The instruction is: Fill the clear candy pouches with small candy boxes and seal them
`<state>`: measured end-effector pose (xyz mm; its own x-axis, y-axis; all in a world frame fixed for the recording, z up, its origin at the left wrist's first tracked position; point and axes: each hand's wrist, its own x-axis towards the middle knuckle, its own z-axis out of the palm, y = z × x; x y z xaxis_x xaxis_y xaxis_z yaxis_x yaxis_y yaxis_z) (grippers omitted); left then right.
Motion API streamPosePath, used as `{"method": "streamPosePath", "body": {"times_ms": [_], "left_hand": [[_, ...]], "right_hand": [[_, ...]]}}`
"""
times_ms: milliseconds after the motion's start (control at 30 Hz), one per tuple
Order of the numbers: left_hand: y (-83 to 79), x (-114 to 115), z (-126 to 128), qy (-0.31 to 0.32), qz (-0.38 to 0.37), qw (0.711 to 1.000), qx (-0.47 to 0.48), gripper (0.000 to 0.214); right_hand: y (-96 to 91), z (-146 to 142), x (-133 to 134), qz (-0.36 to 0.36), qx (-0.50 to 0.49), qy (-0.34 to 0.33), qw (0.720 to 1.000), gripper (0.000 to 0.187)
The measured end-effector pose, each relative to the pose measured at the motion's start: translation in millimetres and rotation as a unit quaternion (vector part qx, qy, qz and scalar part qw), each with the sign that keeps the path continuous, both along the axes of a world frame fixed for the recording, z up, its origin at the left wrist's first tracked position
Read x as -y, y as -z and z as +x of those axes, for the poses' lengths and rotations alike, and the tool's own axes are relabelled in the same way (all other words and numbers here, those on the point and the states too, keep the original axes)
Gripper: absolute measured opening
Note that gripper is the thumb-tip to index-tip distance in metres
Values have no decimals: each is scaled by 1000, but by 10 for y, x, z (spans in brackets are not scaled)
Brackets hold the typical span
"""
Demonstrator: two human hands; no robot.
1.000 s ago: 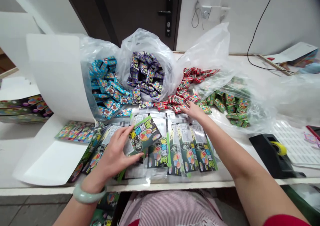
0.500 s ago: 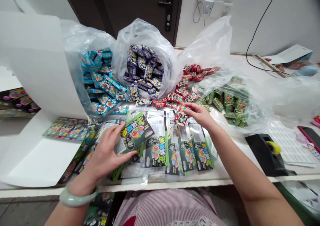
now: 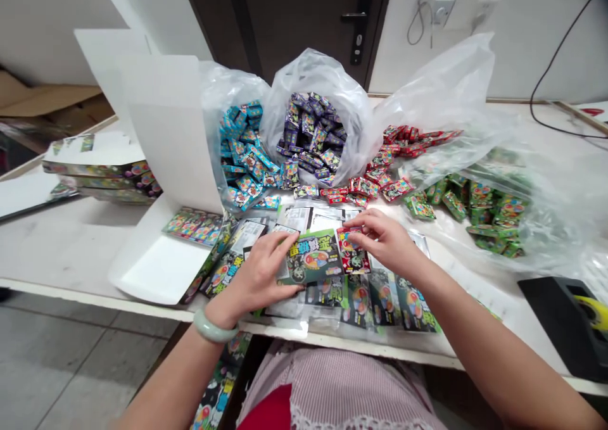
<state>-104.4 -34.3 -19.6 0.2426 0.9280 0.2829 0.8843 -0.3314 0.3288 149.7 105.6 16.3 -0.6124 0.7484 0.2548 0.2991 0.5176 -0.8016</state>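
Black-and-green flat printed packet (image 3: 317, 258) in my left hand: light, thin, likely slippery

I have it raised over the worktop (image 3: 90, 246), to the right of a white card box (image 3: 152, 271) with its lid up, and above a spread of similar dark printed packets (image 3: 414, 304). I judge it light and thin, stiff enough to keep its face flat but apt to bend if I pinch one corner hard. The face looks smooth, so it could slide under dry fingertips; the left end and lower edge seem the surest places to hold, and that leaves the right end free.

At that right end is a small red rectangular printed packet (image 3: 356, 260), touching or just beside it; I cannot tell whether they overlap. I expect it to be light too, small enough for a fingertip pinch near the top, and easily creased if squeezed.

My left hand (image 3: 261, 268) grips the black-and-green one at its left end, fingers along the upper side and thumb reaching under the lower edge. A smooth pale green bangle (image 3: 213, 328) circles that wrist, and the forearm rises from the lower left. My right hand (image 3: 392, 243) pinches the red one by its upper part, fingers curled, with the forearm slanting in from the lower right.
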Motion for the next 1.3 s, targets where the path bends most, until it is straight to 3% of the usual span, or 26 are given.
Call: {"method": "streamPosePath", "body": {"times_ms": [133, 300, 433, 533, 667, 767, 900, 1033, 1100, 1200, 1267, 1300], "left_hand": [[13, 22, 22, 12, -6, 1000, 23, 97], [28, 40, 29, -17, 0, 999, 44, 96], [21, 57, 31, 4, -15, 999, 46, 96], [16, 52, 38, -10, -7, 998, 55, 97], [27, 43, 61, -3, 24, 999, 34, 95], [51, 50, 93, 9, 32, 999, 30, 94], [83, 57, 106, -6, 28, 999, 46, 95], [99, 61, 61, -60, 27, 995, 70, 95], [106, 62, 42, -67, 25, 995, 76, 95], [119, 65, 19, -57, 24, 995, 82, 97], [121, 78, -19, -63, 27, 994, 90, 98], [116, 91, -48, -73, 28, 993, 94, 98]], "right_hand": [[-5, -17, -12, -15, -84, 76, 993, 12], [-29, -31, 37, 60, -94, 73, 991, 9], [-49, -9, 26, 90, -151, 136, 975, 10], [-56, -7, 29, 84, -98, 89, 988, 8], [-7, -26, 101, 11, 14, -5, 1000, 8], [74, -68, 156, -15, 12, -15, 1000, 13], [207, -163, 174, -9, -54, 45, 997, 21], [282, -185, 236, 74, -64, 112, 989, 22], [291, -168, 315, 68, -24, 66, 995, 18], [276, -161, 348, 5, 21, -56, 998, 27], [244, -210, 195, -20, 34, -101, 994, 33], [224, -264, 53, -17, 41, -91, 995, 35]]}}
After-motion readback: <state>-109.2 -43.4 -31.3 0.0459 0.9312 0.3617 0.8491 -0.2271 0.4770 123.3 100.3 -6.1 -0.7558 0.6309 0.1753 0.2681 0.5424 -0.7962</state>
